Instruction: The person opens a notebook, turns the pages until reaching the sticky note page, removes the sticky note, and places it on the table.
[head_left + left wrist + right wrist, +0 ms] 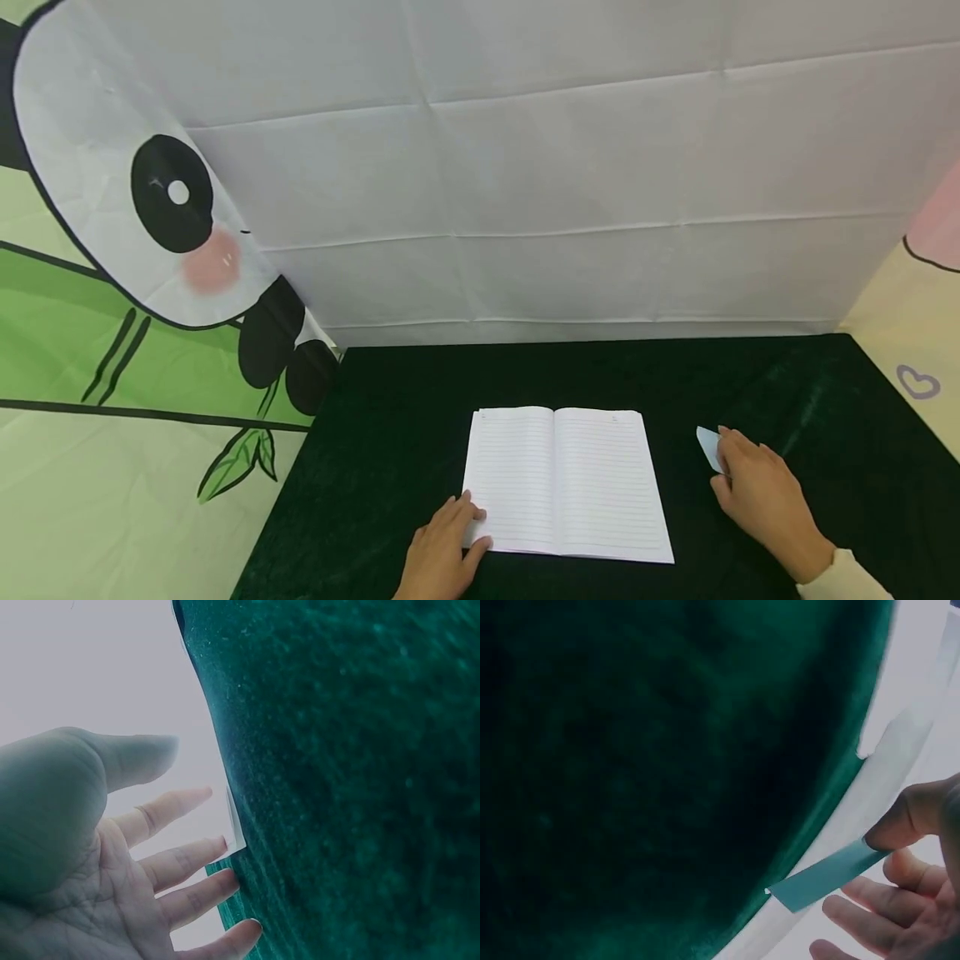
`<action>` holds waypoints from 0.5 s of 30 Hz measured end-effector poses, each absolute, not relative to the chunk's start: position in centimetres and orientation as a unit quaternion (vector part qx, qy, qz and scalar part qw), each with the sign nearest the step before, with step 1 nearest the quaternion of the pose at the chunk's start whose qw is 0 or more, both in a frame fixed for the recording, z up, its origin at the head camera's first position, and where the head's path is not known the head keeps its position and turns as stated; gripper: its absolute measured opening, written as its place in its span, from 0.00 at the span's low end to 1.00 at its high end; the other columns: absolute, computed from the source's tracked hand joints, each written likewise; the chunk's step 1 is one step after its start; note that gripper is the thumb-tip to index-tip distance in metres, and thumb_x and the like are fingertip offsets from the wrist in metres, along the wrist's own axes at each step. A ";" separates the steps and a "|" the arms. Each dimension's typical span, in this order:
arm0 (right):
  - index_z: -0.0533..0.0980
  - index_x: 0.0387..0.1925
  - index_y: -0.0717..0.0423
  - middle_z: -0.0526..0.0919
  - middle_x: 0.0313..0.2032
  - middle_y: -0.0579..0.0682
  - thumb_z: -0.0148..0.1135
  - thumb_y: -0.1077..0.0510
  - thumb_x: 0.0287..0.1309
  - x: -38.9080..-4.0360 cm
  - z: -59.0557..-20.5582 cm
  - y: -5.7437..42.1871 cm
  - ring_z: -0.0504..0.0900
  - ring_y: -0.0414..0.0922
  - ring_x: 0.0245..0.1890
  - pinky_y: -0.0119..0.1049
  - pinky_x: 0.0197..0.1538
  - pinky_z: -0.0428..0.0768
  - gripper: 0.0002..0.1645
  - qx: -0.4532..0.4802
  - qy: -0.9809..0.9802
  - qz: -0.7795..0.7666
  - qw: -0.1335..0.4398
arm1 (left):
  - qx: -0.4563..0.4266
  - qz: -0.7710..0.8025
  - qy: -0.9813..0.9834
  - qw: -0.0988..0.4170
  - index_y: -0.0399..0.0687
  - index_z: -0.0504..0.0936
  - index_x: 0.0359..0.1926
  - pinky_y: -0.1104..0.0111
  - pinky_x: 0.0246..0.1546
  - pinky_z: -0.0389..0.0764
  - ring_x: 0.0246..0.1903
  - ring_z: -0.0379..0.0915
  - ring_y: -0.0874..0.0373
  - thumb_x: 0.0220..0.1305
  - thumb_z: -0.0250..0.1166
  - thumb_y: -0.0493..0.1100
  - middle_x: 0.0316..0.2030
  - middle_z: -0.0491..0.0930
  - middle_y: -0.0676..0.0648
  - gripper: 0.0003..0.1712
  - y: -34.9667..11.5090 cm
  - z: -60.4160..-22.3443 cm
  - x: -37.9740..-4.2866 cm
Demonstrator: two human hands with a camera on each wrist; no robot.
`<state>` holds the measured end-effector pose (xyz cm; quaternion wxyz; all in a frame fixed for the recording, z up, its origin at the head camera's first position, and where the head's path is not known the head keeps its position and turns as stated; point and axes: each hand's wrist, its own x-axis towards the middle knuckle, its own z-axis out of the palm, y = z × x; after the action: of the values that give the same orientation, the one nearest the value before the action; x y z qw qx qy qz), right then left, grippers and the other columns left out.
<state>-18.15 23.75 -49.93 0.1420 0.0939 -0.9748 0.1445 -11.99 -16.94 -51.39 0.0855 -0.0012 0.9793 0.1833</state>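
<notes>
An open notebook (600,483) with blank ruled pages lies flat on the dark green cloth. My left hand (444,546) is at its lower left corner, fingers spread and fairly straight, fingertips right at the page edge. In the left wrist view that hand (142,855) reaches along the white page (112,667) near its corner. To the right of the notebook, my right hand (763,492) pinches a small light blue slip of paper (708,448). The right wrist view shows this slip (829,876) gripped at one end by thumb and finger, its other end sticking out.
Dark green velvet cloth (405,417) covers the table. Behind it hangs a creased white cloth backdrop (562,183). A panda print (142,183) is on the left side, and a yellow panel with a heart outline (918,382) on the right.
</notes>
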 end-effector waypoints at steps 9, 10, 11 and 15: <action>0.73 0.49 0.70 0.81 0.47 0.64 0.68 0.61 0.43 -17.9 -51.5 23.0 0.81 0.59 0.46 0.65 0.55 0.70 0.29 0.106 -0.986 0.104 0.076 | 0.007 0.185 0.979 0.085 0.57 0.77 0.43 0.36 0.54 0.67 0.66 0.63 0.44 0.55 0.67 0.55 0.64 0.70 0.46 0.16 -16.8 -51.5 -12.2; 0.73 0.48 0.70 0.82 0.45 0.62 0.68 0.62 0.43 -17.9 -51.6 22.9 0.82 0.58 0.45 0.65 0.54 0.70 0.28 0.107 -0.986 0.104 0.073 | 0.007 0.184 0.979 0.088 0.57 0.77 0.44 0.36 0.54 0.67 0.66 0.63 0.44 0.55 0.67 0.55 0.64 0.70 0.45 0.17 -16.8 -51.4 -12.3; 0.74 0.47 0.69 0.83 0.43 0.61 0.68 0.62 0.43 -17.9 -51.7 22.8 0.83 0.56 0.44 0.65 0.54 0.70 0.27 0.109 -0.986 0.103 0.071 | 0.008 0.184 0.979 0.092 0.57 0.76 0.44 0.36 0.54 0.66 0.66 0.63 0.44 0.55 0.67 0.55 0.65 0.70 0.45 0.17 -16.9 -51.4 -12.3; 0.74 0.46 0.69 0.83 0.41 0.60 0.69 0.61 0.43 -17.8 -51.9 22.6 0.83 0.57 0.44 0.66 0.54 0.70 0.26 0.109 -0.988 0.096 0.054 | 0.014 0.182 0.978 0.102 0.57 0.76 0.44 0.37 0.55 0.66 0.65 0.64 0.44 0.54 0.68 0.56 0.64 0.70 0.44 0.19 -17.1 -51.2 -12.7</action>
<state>-17.77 22.62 -51.92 0.0543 0.1088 -0.9879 0.0965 -12.67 -17.08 -51.23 0.1019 0.0144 0.9779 0.1820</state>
